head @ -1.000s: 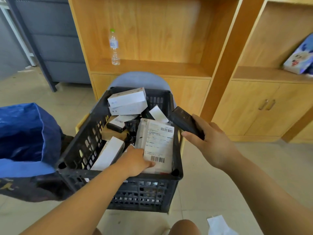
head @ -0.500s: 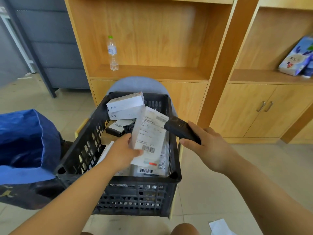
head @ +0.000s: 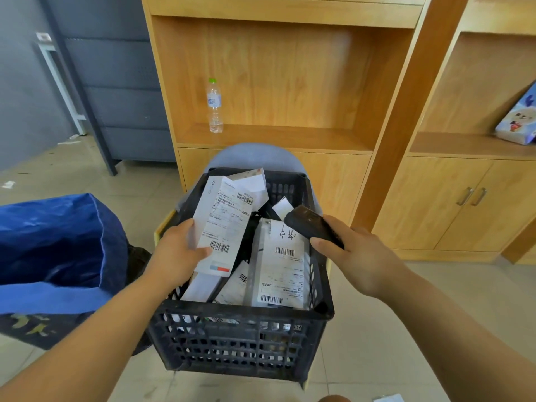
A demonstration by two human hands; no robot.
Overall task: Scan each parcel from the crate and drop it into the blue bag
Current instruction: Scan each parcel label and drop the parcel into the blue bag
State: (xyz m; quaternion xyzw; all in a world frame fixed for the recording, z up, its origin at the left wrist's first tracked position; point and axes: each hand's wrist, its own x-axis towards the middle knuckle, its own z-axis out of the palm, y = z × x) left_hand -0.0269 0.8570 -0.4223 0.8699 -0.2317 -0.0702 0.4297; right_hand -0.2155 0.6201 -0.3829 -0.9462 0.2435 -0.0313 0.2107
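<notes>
- Above the crate [head: 240,340], the left hand [head: 177,253] grips a white parcel [head: 223,224], thumb across its label, barcode facing up.
- The right hand [head: 356,256] wraps the black scanner [head: 311,224], near the parcel.
- The blue bag [head: 58,242] gapes at left.

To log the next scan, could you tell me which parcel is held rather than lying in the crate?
The long white box gripped by the left hand, barcodes up; the others, like the white parcel beside it, lie in the crate.
</notes>
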